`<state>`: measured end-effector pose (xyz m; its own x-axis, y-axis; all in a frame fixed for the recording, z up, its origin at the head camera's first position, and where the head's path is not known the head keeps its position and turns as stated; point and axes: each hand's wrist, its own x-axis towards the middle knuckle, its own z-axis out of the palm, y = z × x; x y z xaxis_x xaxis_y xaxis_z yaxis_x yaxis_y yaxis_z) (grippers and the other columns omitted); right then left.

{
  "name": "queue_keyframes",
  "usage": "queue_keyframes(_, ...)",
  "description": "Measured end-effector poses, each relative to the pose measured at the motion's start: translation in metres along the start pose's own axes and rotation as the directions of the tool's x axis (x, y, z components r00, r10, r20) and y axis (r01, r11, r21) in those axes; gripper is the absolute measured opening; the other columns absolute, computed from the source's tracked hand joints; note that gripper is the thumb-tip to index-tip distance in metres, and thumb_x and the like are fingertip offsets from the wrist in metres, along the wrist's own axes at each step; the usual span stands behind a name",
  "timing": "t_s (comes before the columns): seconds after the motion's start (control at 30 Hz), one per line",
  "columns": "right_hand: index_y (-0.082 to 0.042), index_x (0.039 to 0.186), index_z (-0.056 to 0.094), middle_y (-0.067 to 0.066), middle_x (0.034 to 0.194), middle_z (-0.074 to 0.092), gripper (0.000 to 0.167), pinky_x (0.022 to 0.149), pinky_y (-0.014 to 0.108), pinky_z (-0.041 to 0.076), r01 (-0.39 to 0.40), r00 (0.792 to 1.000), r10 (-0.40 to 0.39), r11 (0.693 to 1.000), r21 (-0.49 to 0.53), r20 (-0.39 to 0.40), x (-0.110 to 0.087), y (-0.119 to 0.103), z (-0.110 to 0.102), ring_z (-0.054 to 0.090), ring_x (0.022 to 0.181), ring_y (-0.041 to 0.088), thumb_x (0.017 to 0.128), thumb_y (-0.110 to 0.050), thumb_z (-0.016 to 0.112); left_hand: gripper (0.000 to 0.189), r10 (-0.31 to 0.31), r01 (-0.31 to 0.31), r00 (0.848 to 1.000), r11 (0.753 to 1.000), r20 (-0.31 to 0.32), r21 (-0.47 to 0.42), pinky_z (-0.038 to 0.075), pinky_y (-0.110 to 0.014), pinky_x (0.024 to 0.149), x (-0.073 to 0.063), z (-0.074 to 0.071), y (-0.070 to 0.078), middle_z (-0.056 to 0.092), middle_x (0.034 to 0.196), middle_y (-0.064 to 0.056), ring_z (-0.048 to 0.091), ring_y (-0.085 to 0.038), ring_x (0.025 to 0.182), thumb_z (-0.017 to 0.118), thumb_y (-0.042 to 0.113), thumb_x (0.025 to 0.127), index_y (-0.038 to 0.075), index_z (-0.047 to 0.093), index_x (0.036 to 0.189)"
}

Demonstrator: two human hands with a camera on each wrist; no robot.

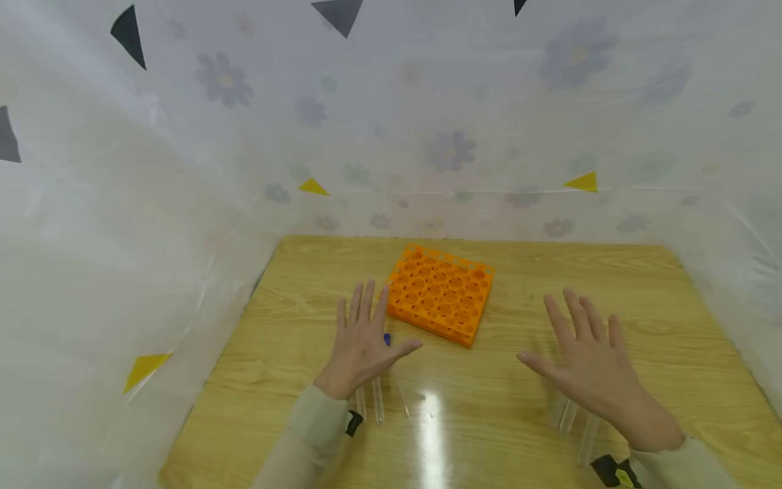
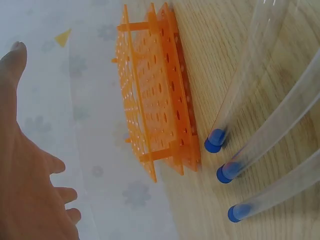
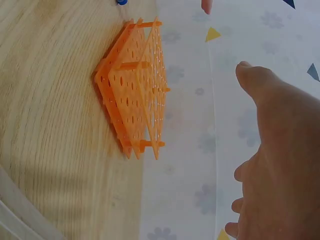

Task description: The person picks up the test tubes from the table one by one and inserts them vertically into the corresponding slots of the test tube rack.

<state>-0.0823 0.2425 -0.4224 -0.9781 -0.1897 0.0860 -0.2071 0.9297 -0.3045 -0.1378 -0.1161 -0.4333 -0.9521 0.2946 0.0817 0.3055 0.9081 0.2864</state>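
Note:
An orange test tube rack (image 1: 440,292) with round holes stands toward the back of the table, and its tiers show in the left wrist view. My left hand (image 1: 362,346) hovers with fingers spread just in front of the rack's left side, holding nothing. Under it lie three clear test tubes (image 2: 252,75) with blue caps (image 2: 213,141), partly hidden by the hand in the head view. My right hand (image 1: 589,363), also spread and empty, is raised over the table's right side. Clear tubes (image 1: 588,440) lie beneath that hand, their far ends covered by it.
The wood-grain table (image 1: 293,285) has a floral plastic sheet (image 1: 452,102) hanging behind it and along both sides. Yellow triangles (image 1: 146,370) and dark ones mark the sheet. Light glares on the table's front middle.

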Motion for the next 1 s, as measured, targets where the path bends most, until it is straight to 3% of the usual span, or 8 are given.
queue_keyframes(0.27,-0.018,0.161,0.002,0.017,0.167,-0.003,0.097,0.111,0.077,0.003,0.004,1.000,-0.005,1.000,0.026,0.024,0.012,-0.016,0.012,0.003,0.151,0.047,0.093,-0.067,0.050,0.106,0.007,-0.006,1.000,0.996,0.006,-0.084,0.008,-0.062,0.121,0.014,0.007,-0.008,0.011,0.166,-0.016,0.007,-0.036,0.154,0.049,0.080,0.084,0.019,0.012,0.161)
queue_keyframes(0.57,-0.018,0.161,0.002,0.017,0.167,-0.002,0.095,0.111,0.076,0.008,-0.008,0.997,0.002,0.996,0.083,0.073,0.028,-0.033,0.035,0.008,0.149,0.048,0.094,-0.070,0.045,0.105,0.011,-0.010,1.000,0.989,0.005,-0.145,0.020,-0.058,0.121,0.029,0.012,-0.017,0.025,0.161,-0.020,0.024,-0.039,0.149,0.056,0.077,0.083,0.014,0.020,0.159)
queue_keyframes(0.8,-0.012,0.161,0.004,0.021,0.166,0.005,0.094,0.111,0.075,0.012,-0.012,0.996,0.000,0.991,0.134,0.092,0.037,-0.043,0.051,0.015,0.147,0.050,0.096,-0.068,0.043,0.107,-0.059,0.070,0.997,0.977,0.059,-0.204,0.028,-0.056,0.118,0.044,0.019,-0.022,0.029,0.160,-0.019,0.033,-0.038,0.146,0.054,0.080,0.081,0.014,0.022,0.159)
queue_keyframes(1.0,-0.004,0.159,0.008,0.025,0.164,0.012,0.093,0.111,0.074,0.019,-0.030,0.995,0.014,0.984,0.177,0.094,0.048,-0.049,0.068,0.022,0.146,0.049,0.098,-0.067,0.039,0.079,-0.125,0.145,0.988,0.957,0.092,-0.253,0.036,-0.053,0.115,0.054,0.027,-0.024,0.038,0.155,-0.020,0.041,-0.038,0.140,0.048,0.056,0.100,0.008,0.025,0.157)
